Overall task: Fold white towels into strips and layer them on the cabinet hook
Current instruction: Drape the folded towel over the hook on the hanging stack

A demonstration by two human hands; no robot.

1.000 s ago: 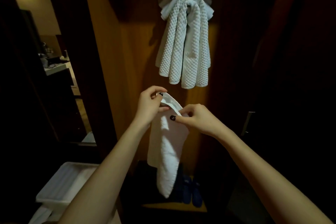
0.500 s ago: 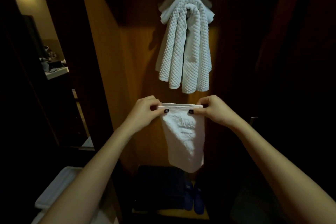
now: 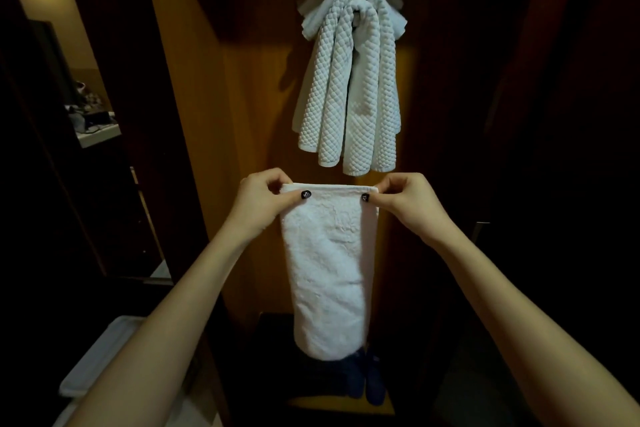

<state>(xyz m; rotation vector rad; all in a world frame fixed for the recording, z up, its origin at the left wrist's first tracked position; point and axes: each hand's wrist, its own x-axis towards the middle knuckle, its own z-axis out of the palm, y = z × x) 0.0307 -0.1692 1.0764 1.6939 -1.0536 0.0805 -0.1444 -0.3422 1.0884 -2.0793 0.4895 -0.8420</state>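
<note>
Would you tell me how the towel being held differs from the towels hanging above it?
The held towel has a smooth, fluffy pile; the hung towels have a quilted waffle weave. The held towel is one flat strip, pinched at its top corners by the left hand and right hand; the hung towels drape in several layered loops. The held towel sits lower. Both are white and hang vertically.

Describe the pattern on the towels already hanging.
White waffle-like diamond weave on the hanging towels, head view.
</note>
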